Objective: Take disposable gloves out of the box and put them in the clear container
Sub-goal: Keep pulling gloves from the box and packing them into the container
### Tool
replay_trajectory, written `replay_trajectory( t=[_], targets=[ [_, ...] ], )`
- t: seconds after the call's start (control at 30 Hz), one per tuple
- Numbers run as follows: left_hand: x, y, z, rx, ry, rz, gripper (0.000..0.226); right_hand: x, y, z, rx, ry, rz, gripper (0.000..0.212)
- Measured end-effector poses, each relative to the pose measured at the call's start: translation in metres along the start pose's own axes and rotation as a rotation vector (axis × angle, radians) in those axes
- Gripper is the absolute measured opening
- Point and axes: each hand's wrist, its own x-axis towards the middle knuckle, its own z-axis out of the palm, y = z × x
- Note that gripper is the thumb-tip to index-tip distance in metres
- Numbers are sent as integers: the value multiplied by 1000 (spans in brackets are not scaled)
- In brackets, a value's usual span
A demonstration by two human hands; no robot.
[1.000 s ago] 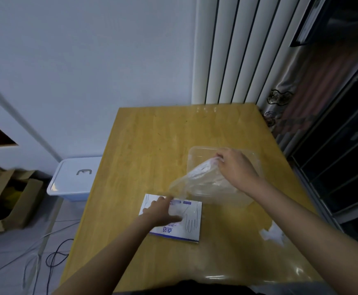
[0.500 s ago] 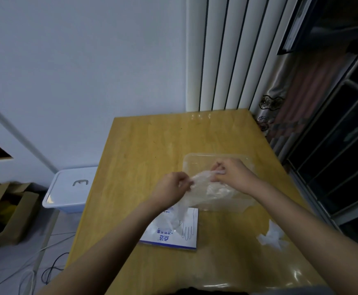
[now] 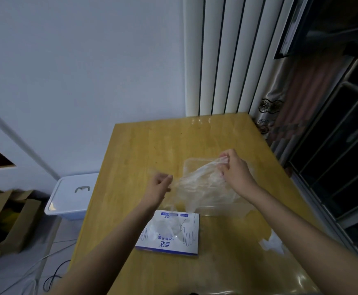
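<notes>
Disposable glove [image 3: 199, 184], thin clear film: held spread over the clear container [image 3: 220, 209], left hand [image 3: 160, 186] pinching one edge, right hand [image 3: 234, 169] pinching the other with curled fingers, apparently to open it out before lowering it in. Glove box [image 3: 169, 233]: flat on the wooden table [image 3: 144, 145] just beside the container's near side, likely placed close for the next pull.

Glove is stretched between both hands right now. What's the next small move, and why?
Probably lower the glove into the clear container and let go. The left hand pinches one end and the right hand the other, holding it spread above the container, not yet inside, with its lower edge trailing toward the box.
</notes>
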Motion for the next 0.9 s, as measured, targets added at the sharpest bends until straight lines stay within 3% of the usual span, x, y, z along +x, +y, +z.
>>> replay_trajectory(
  t=[0.1,0.17,0.23,0.3,0.43,0.53,0.73,0.77,0.9],
  targets=[
    [-3,3,3,308,125,194,46,-4,-4,2,-6,-40,-48,15],
    [-13,13,8,495,162,432,54,-7,-10,4,14,-73,-66,17],
    [-22,24,18,805,102,619,64,-9,-18,6,29,-82,-63,20],
    [-29,31,31,975,21,638,73,-10,-26,8,57,-83,-45,23],
    [-25,32,40,737,99,630,34,-12,-37,7,134,-122,-21,27],
    [-16,35,33,550,117,611,11,-13,-35,-3,231,-130,-27,45],
    [-13,53,23,-12,-221,341,13,-13,-20,-12,296,-421,6,97],
    [-13,54,21,-62,-246,319,14,-13,-19,-10,285,-448,0,96],
    [-7,52,16,-247,-268,232,13,-9,-14,-3,345,-462,-39,46]
  ],
)
